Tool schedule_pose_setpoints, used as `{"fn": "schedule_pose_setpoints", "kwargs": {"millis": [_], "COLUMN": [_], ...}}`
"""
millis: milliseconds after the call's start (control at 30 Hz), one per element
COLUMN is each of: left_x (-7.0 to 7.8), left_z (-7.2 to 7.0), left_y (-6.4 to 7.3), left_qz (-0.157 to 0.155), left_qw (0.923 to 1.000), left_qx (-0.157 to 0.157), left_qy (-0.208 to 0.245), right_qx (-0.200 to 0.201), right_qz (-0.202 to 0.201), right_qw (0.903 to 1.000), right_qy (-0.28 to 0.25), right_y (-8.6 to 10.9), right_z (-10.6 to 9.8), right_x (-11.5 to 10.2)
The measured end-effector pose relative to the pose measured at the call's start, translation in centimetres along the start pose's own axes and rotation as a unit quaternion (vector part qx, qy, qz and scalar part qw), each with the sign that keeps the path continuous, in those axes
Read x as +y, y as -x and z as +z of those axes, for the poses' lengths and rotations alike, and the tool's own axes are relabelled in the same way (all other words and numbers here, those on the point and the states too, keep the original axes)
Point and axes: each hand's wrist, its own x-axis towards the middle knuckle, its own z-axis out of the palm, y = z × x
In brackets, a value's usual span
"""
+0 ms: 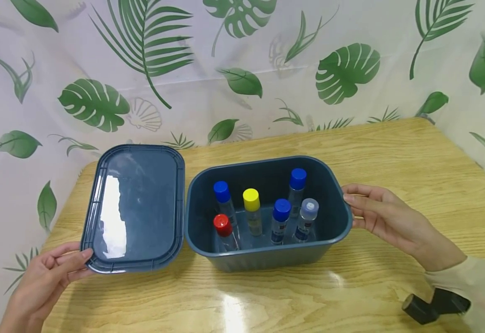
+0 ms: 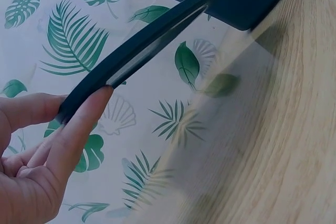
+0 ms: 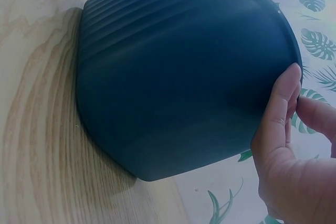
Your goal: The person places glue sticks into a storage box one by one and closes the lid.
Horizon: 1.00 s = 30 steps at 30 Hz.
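Note:
In the head view my left hand point(image 1: 51, 282) pinches the near left corner of a dark blue lid point(image 1: 150, 208), thumb on top and fingers beneath. The left wrist view shows the lid point(image 2: 136, 51) edge-on, tilted and raised off the table. At the right end of a dark blue plastic bin point(image 1: 267, 256), my right hand point(image 1: 385, 219) holds the rim, fingers along the outer wall. Inside the bin stand several clear bottles: blue-capped ones, one with a yellow cap point(image 1: 251, 200), one with a red cap point(image 1: 223, 225) and one with a pale translucent cap point(image 1: 310, 209).
The bin stands on a wood-grain table point(image 1: 413, 162). Behind and to the left hangs a white cloth point(image 1: 267, 120) printed with green leaves. A black strap-like object point(image 1: 438, 305) sits by the right sleeve point(image 1: 475, 286).

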Motion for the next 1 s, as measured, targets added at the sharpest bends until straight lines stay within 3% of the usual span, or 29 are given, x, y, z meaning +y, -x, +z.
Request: {"fn": "schedule_pose_setpoints", "kwargs": {"millis": [600, 1000], "left_x": [0.1, 0.5], "left_z": [0.9, 2.3], "left_y": [-0.3, -1.0], "left_qz": [0.013, 0.021], "left_qw": [0.9995, 0.9980], "left_qx": [0.024, 0.054], "left_qy": [0.018, -0.024], "right_qx": [0.000, 0.010], "right_qz": [0.001, 0.001], "right_qw": [1.0000, 1.0000], "right_qy": [-0.005, 0.002], "right_y": [0.0, 0.0], "right_z": [-0.1, -0.2], "right_x": [0.1, 0.1]}}
